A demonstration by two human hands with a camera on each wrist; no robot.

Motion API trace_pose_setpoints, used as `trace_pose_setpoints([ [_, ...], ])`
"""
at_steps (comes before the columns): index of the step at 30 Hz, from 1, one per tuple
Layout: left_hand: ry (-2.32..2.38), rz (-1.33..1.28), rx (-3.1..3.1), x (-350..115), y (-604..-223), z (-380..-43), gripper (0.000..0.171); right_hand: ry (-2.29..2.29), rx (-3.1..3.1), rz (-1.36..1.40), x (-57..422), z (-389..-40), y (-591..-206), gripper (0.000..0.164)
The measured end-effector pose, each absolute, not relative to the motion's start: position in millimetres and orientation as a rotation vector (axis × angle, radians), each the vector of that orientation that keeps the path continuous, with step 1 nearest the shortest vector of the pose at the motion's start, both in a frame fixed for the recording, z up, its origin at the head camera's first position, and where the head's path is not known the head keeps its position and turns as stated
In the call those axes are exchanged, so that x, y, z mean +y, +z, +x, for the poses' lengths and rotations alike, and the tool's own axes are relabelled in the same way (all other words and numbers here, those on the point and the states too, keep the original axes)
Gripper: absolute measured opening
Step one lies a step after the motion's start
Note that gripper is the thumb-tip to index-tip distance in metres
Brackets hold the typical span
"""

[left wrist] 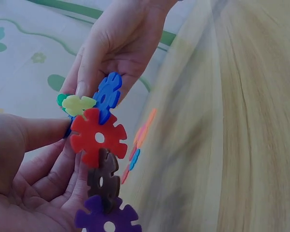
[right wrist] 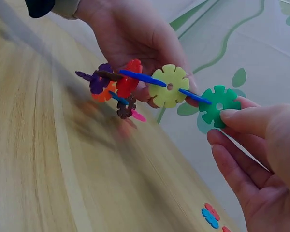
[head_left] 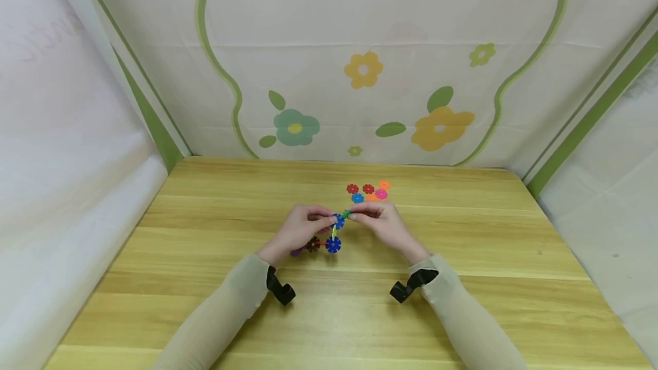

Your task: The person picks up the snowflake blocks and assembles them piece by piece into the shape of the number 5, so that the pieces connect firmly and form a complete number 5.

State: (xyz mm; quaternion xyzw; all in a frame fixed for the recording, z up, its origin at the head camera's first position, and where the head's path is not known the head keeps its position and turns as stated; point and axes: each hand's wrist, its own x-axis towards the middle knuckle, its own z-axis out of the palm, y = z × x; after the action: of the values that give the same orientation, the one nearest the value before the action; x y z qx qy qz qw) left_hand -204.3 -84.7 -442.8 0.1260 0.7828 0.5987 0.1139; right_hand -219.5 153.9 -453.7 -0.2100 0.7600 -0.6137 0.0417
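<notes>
Both hands meet over the table around a chain of notched plastic snowflake discs slotted together. My right hand [head_left: 384, 222] pinches the green snowflake disc [right wrist: 210, 117] at the chain's end between thumb and fingers. The blue snowflake disc [right wrist: 194, 97] joined to it is pinched by my left hand [head_left: 294, 229]. From there the chain runs through a yellow disc [right wrist: 159, 94], another blue disc [head_left: 333, 245], a red disc [left wrist: 90, 138], a brown disc [left wrist: 104, 176] and a purple disc [left wrist: 95, 211]. More discs, orange [right wrist: 101, 96] and pink [right wrist: 139, 116] among them, hang beyond these, partly hidden.
Several loose discs lie on the wooden table [head_left: 462, 278] just beyond the right hand, among them a red disc [head_left: 352, 188], a blue disc [head_left: 357, 198] and a pink disc [head_left: 381, 193]. Floral fabric [head_left: 329, 90] walls the back and sides.
</notes>
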Motion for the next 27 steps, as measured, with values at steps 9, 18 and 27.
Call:
trace_pose_setpoints([
  [9,1.791,0.321,2.319,-81.5,-439.9,-207.2,0.016,-1.908,2.341,-0.616,151.3,-220.4,-452.2,0.019],
  [18,1.818,0.342,2.297,-80.2,-441.7,-207.1,0.016,-1.917,2.365,-0.586,157.6,-225.6,-450.1,0.030],
  [27,1.846,0.336,2.291,-84.7,-445.8,-206.7,0.015,-1.899,2.471,-0.284,188.4,-256.8,-454.0,0.045],
])
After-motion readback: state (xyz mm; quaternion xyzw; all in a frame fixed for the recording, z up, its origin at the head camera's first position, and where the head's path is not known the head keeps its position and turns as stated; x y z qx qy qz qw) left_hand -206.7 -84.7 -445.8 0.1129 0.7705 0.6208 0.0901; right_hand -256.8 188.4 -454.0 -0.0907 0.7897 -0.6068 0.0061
